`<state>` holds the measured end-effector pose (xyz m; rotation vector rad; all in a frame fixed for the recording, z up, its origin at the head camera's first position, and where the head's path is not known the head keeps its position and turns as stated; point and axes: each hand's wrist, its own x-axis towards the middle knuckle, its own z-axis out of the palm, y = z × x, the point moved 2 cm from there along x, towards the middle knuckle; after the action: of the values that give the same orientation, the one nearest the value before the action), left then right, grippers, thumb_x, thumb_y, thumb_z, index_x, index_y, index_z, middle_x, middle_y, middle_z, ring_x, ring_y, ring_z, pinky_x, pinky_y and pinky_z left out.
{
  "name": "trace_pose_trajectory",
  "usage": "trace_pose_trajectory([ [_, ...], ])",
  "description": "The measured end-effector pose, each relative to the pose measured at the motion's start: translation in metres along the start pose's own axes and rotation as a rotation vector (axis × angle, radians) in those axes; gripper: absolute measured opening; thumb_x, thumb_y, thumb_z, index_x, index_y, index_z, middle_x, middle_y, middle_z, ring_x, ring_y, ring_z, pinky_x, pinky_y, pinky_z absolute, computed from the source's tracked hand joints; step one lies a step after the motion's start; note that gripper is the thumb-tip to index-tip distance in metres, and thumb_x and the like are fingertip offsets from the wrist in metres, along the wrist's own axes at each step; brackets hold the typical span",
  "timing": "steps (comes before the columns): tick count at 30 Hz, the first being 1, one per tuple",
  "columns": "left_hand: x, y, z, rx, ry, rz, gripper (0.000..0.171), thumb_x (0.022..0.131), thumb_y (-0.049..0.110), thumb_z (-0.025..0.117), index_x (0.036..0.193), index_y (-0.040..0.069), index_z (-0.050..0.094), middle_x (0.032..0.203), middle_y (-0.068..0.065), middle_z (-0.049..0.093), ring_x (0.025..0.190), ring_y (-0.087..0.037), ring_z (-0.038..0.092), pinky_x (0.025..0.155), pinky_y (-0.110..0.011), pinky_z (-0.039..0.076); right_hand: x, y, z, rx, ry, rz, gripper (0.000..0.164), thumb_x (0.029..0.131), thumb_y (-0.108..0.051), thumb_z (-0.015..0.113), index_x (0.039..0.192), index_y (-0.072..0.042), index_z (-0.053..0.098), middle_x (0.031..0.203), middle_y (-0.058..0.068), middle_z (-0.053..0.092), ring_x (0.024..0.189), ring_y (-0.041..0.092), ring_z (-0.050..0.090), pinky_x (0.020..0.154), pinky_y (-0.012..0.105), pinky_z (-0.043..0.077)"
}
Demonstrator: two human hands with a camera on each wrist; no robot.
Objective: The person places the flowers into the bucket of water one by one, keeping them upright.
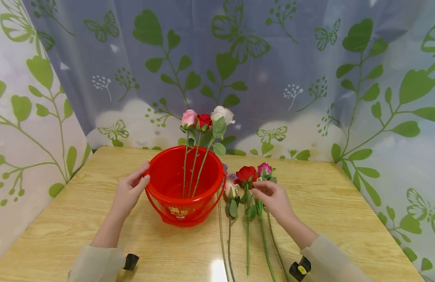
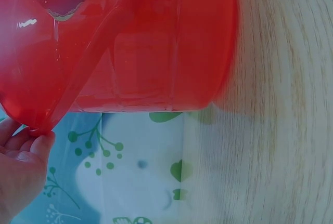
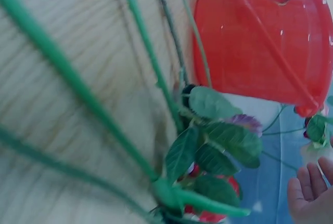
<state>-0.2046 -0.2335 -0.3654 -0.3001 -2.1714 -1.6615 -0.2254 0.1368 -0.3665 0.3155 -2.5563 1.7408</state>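
1. In the centre-left of the head view, a red bucket is standing upright on the wooden table, its handle hanging down across the front.
2. Left of the bucket, the left hand is gripping the rim, its thumb and fingers pinching narrowly; the left wrist view is showing this grip at its lower left edge.
3. Inside the bucket, a pink rose, a small red rose and a white rose are standing with their heads above the rim, near the centre of the frame.
4. Right of centre, the right hand is hovering close to a large red rose, fingers loosely bent and holding nothing; the right wrist view is showing its fingertips apart from the leaves.
5. Around that rose, a cream rose, a purple flower and a magenta rose are lying on the table, with stems running toward the bottom of the frame.
6. Across the top, a curtain is hanging behind the table, its blue-grey and white cloth bearing green leaves and butterflies.
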Motion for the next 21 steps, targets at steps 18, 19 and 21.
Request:
trace_pose_trajectory([
  [18,0.0,-0.001,0.0,0.004,-0.001,-0.004,0.04,0.088,0.007,0.053,0.124,-0.009,0.045,0.13,-0.019,0.042,0.121,-0.026,0.036,0.086,-0.011,0.036,-0.014,0.038,-0.023,-0.167,0.038,0.03,0.025,0.083,-0.008,0.061,0.103,0.006,0.061,0.099,0.018,0.06,0.092,0.027,0.056,0.077,0.037,0.048],
  [19,0.0,-0.001,0.0,0.001,-0.001,-0.004,0.04,0.088,0.007,0.053,0.124,-0.009,0.045,0.13,-0.019,0.042,0.121,-0.026,0.036,0.086,-0.011,0.036,-0.014,0.04,-0.024,-0.177,0.03,0.035,0.026,0.082,-0.008,0.061,0.104,0.006,0.061,0.099,0.018,0.06,0.092,0.027,0.056,0.076,0.037,0.048],
  [21,0.0,-0.001,0.0,-0.005,-0.003,-0.003,0.041,0.088,0.007,0.053,0.124,-0.009,0.044,0.13,-0.02,0.041,0.121,-0.024,0.036,0.086,-0.011,0.036,-0.013,0.044,-0.024,-0.198,0.009,0.033,0.026,0.082,-0.007,0.062,0.103,0.007,0.06,0.098,0.018,0.061,0.092,0.029,0.056,0.074,0.036,0.049],
])
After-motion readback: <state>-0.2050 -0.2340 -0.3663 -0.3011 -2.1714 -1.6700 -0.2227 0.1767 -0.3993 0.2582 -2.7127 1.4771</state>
